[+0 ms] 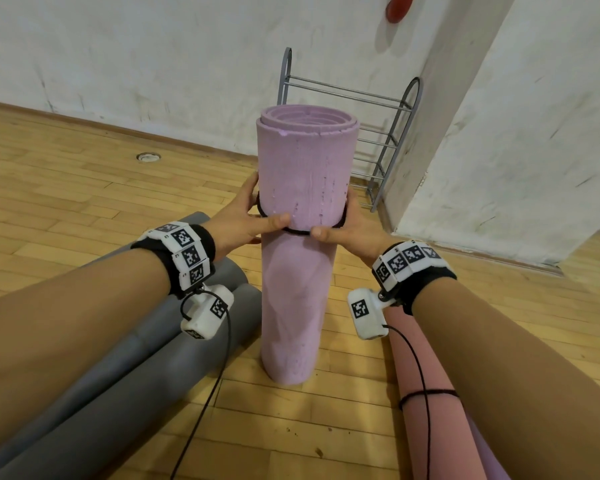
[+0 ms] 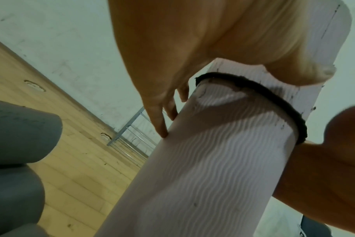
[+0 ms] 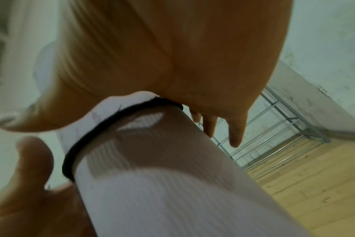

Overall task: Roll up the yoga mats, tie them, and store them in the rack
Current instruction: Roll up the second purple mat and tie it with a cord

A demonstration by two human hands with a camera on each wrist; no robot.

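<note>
The purple mat (image 1: 302, 209), rolled, is stood on end on the wooden floor (image 1: 66, 174), in front of the metal rack (image 1: 392, 133). It is clasped by the left hand (image 1: 243, 216) and the right hand (image 1: 347, 226), thumbs pressed at the black band (image 1: 293, 231) looped round its middle.

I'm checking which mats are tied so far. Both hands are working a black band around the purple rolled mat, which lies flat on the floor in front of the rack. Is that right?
Not quite: the purple rolled mat stands upright on its end, as the head view shows. Otherwise right: the left hand and right hand work the black band around it, in front of the rack.
</note>
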